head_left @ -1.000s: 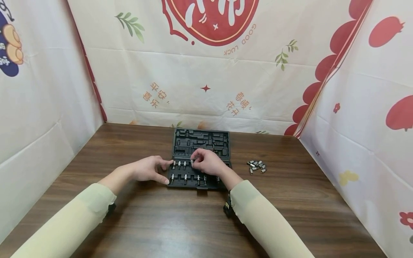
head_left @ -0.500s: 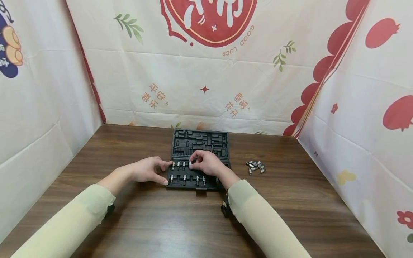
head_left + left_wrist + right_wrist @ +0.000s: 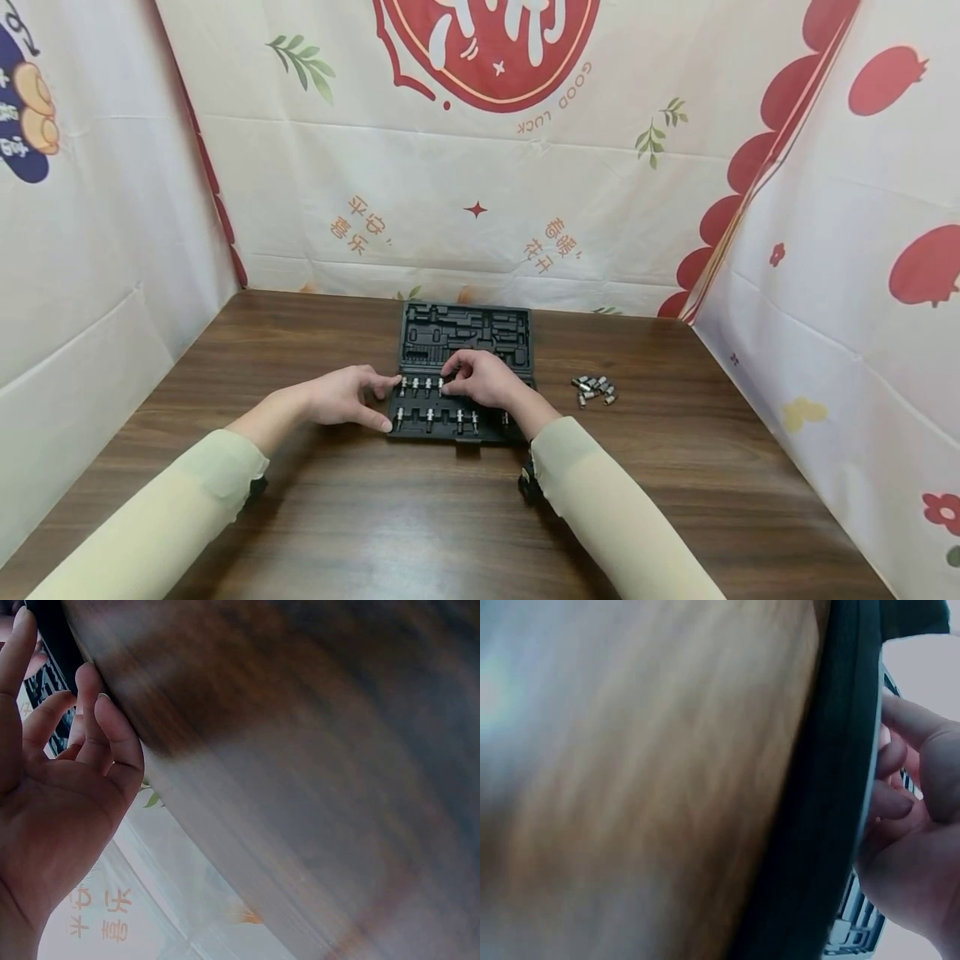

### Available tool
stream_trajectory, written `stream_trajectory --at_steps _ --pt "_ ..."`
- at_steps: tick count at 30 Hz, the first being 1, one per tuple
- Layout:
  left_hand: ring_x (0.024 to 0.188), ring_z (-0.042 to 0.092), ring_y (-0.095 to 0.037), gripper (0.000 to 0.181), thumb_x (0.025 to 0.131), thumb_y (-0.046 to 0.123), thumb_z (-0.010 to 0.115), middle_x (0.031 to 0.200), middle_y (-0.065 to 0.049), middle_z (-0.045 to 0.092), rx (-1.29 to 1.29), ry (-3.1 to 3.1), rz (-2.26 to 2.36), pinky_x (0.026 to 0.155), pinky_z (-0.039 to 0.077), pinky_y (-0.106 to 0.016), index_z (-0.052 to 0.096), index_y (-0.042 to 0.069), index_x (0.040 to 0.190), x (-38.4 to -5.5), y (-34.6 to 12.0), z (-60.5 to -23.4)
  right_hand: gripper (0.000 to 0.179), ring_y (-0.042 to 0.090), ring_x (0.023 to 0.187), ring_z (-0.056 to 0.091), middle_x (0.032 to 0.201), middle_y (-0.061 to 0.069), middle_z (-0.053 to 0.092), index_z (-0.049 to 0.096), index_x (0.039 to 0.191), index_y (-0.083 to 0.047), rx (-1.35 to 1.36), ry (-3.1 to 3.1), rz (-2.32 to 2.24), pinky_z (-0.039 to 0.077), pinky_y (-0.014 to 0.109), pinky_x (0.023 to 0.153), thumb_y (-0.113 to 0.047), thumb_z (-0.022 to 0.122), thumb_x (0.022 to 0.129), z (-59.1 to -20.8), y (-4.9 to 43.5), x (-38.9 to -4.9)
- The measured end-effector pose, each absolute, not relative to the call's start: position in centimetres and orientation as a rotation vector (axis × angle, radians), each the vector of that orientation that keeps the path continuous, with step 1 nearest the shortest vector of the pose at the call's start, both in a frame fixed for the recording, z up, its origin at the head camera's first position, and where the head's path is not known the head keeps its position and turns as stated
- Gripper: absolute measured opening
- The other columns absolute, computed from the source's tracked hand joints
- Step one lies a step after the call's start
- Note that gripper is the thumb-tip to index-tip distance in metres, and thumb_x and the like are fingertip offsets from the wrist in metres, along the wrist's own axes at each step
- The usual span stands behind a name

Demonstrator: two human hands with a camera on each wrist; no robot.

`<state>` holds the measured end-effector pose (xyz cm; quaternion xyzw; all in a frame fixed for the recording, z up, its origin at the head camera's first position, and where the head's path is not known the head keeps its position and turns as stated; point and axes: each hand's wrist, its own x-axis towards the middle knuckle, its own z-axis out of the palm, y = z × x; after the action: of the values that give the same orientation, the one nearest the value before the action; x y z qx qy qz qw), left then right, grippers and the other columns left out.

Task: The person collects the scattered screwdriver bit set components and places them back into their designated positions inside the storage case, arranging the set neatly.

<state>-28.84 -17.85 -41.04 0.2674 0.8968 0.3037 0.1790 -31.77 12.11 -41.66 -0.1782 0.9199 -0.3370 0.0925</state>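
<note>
An open black tool case (image 3: 491,432) lies on the wooden table, its lower half holding two rows of silver bit sockets. My left hand (image 3: 341,394) rests at the case's left side, thumb at the front corner and index finger at the upper edge, fingers spread. In the left wrist view, fingertips of the left hand (image 3: 71,780) touch the dark case edge. My right hand (image 3: 483,379) reaches over the case, thumb and index finger at the fourth bit socket (image 3: 441,387) of the upper row. In the right wrist view, the case wall (image 3: 821,780) partly hides the right fingers.
A small pile of loose silver sockets (image 3: 593,387) lies on the table to the right of the case. The case's lid (image 3: 467,333), with moulded recesses, lies back toward the printed cloth wall (image 3: 480,167). Cloth also hangs along both sides.
The right hand has brought the fourth bit socket down into the upper row, where more of it shows. The left hand has stayed at the case's left side.
</note>
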Motion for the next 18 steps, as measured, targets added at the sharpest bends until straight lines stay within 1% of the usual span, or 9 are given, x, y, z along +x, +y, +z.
stream_trajectory --at_steps 6,10,14,18 --pt "0.096 0.061 -0.017 0.093 0.091 0.04 0.092 0.128 -0.014 0.064 0.761 2.539 0.853 0.089 0.052 -0.035 0.048 0.005 0.165 -28.9 -17.9 -40.9 0.018 0.019 0.083 0.062 0.096 0.002 0.07 0.077 0.118 -0.019 -0.579 2.723 -1.019 0.052 0.037 0.078 -0.024 0.082 0.101 -40.6 12.8 -32.2" --pt "0.095 0.061 -0.017 0.092 0.091 0.04 0.092 0.129 -0.014 0.063 0.748 2.544 0.848 0.088 0.052 -0.035 0.049 0.006 0.165 -28.9 -17.9 -40.9 0.024 0.019 0.098 0.064 0.111 0.003 0.07 0.077 0.122 -0.018 -0.635 2.752 -0.97 0.055 0.041 0.091 -0.025 0.084 0.1 -40.5 13.0 -32.8" --pt "0.095 0.061 -0.018 0.092 0.091 0.04 0.092 0.129 -0.014 0.063 0.735 2.539 0.855 0.088 0.052 -0.035 0.049 0.006 0.165 -28.8 -17.9 -41.0 0.032 0.023 0.115 0.058 0.125 0.005 0.067 0.077 0.126 -0.02 -0.706 2.801 -0.861 0.05 0.047 0.106 -0.032 0.087 0.098 -40.8 12.9 -33.3" --pt "0.096 0.061 -0.018 0.092 0.091 0.041 0.092 0.129 -0.013 0.063 0.727 2.534 0.859 0.088 0.052 -0.035 0.049 0.007 0.165 -28.7 -17.9 -41.2 0.039 0.026 0.12 0.052 0.127 0.005 0.066 0.076 0.129 -0.023 -0.694 2.851 -0.763 0.044 0.051 0.11 -0.04 0.088 0.096 -41.1 12.7 -33.5"
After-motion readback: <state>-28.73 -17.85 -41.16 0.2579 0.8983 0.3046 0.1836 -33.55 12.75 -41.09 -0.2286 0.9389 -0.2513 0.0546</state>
